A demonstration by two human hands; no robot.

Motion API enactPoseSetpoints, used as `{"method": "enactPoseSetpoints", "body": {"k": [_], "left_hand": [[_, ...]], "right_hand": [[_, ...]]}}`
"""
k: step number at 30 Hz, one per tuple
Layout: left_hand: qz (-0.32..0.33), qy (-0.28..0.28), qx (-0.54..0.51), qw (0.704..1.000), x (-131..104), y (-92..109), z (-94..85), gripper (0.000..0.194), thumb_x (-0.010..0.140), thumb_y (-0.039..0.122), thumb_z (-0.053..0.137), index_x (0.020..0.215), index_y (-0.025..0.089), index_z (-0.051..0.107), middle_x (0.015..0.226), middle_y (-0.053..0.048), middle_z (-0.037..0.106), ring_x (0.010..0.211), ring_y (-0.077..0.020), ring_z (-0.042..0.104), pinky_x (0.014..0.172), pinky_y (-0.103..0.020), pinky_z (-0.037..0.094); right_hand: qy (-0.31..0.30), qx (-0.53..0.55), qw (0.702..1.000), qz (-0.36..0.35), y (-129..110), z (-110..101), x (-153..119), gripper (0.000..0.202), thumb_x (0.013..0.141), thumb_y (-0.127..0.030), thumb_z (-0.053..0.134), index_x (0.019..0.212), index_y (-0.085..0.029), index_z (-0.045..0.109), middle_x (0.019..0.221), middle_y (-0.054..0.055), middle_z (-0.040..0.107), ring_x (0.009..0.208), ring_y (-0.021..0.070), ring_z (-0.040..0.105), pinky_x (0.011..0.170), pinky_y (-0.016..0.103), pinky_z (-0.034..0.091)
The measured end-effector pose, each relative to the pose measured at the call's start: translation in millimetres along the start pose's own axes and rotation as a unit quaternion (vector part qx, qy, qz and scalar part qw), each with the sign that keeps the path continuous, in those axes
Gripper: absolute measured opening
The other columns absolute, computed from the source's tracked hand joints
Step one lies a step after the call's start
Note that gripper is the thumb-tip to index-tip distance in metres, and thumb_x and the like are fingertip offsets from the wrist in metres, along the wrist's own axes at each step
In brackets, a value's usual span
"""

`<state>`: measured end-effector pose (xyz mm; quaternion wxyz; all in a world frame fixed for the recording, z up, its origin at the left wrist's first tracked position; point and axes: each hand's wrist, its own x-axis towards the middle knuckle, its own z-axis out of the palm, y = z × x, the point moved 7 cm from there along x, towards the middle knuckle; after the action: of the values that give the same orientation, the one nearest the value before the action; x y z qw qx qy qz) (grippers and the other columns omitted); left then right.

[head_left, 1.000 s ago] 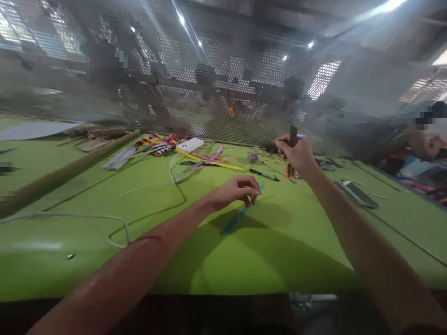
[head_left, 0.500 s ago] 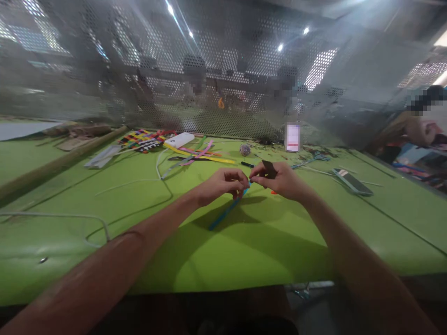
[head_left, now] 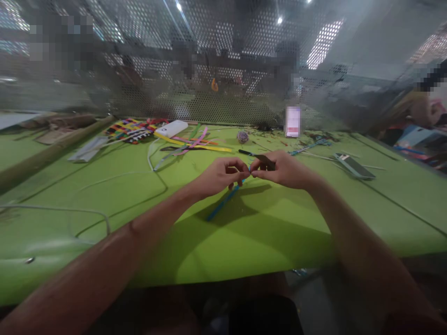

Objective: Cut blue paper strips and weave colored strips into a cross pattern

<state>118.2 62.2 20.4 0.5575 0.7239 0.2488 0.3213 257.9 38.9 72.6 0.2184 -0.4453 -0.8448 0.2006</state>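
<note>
A narrow blue strip (head_left: 223, 204) slants down from my fingertips towards the near side of the table. My left hand (head_left: 225, 176) pinches it near its upper end between thumb and fingers. My right hand (head_left: 284, 170) is closed at the same end, its thumb and forefinger meeting the left fingertips. A dark flat piece (head_left: 264, 161) sticks out from the right fingers; its exact kind cannot be made out. Just beyond the hands, a black pen-like stick (head_left: 246, 152) lies on the green tabletop (head_left: 223, 253).
Coloured strips (head_left: 195, 145), a woven multicoloured piece (head_left: 131, 130) and a white power bank (head_left: 171, 129) lie at back left. A small grey ball (head_left: 242, 136), a propped lit phone (head_left: 292, 122), scissors (head_left: 316, 143) and another phone (head_left: 354, 166) lie beyond. A white cable (head_left: 104, 216) crosses the left.
My fingertips have drawn closer together at the strip's upper end. The dark piece has turned in my right fingers and points further left. The scene sits higher in view.
</note>
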Motion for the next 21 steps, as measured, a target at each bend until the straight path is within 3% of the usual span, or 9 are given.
{"method": "enactPoseSetpoints", "body": {"k": [4, 12, 18, 21], "left_hand": [[-0.003, 0.01, 0.021, 1.0, -1, -2, 1.5, 0.012, 0.084, 0.023, 0.072, 0.085, 0.011, 0.071, 0.072, -0.002, 0.066, 0.06, -0.0077, 0.054, 0.056, -0.02, 0.044], [-0.044, -0.007, -0.051, 0.998, 0, -13, 7.5, 0.008, 0.078, 0.012, 0.073, 0.085, 0.012, 0.067, 0.076, -0.003, 0.072, 0.069, -0.0123, 0.066, 0.061, -0.023, 0.049], [-0.046, -0.005, -0.1, 0.994, -2, -13, 6.0, 0.02, 0.074, 0.024, 0.083, 0.084, 0.014, 0.07, 0.083, -0.004, 0.074, 0.073, -0.0128, 0.067, 0.063, -0.023, 0.051], [-0.053, 0.011, -0.108, 0.993, -3, -14, 2.6, 0.024, 0.072, 0.03, 0.087, 0.082, 0.014, 0.073, 0.083, -0.003, 0.073, 0.073, -0.0112, 0.065, 0.063, -0.022, 0.05]], "right_hand": [[0.008, 0.004, 1.0, -0.01, -1, 2, 1, 0.02, 0.087, -0.037, 0.069, 0.093, -0.019, 0.077, 0.072, 0.0, 0.068, 0.062, 0.0118, 0.049, 0.059, 0.027, 0.035], [0.083, 0.043, 0.995, -0.03, -1, 3, 3, 0.012, 0.085, -0.03, 0.07, 0.086, -0.019, 0.074, 0.071, 0.001, 0.066, 0.062, 0.0119, 0.05, 0.058, 0.026, 0.037], [0.155, 0.074, 0.983, -0.065, -11, 6, 4, 0.006, 0.083, -0.022, 0.066, 0.085, -0.018, 0.07, 0.074, 0.001, 0.067, 0.061, 0.0107, 0.051, 0.056, 0.024, 0.039], [0.162, 0.071, 0.981, -0.08, -14, 7, 4, 0.005, 0.085, -0.02, 0.066, 0.088, -0.018, 0.07, 0.073, 0.0, 0.065, 0.059, 0.0093, 0.049, 0.053, 0.024, 0.037]]}}
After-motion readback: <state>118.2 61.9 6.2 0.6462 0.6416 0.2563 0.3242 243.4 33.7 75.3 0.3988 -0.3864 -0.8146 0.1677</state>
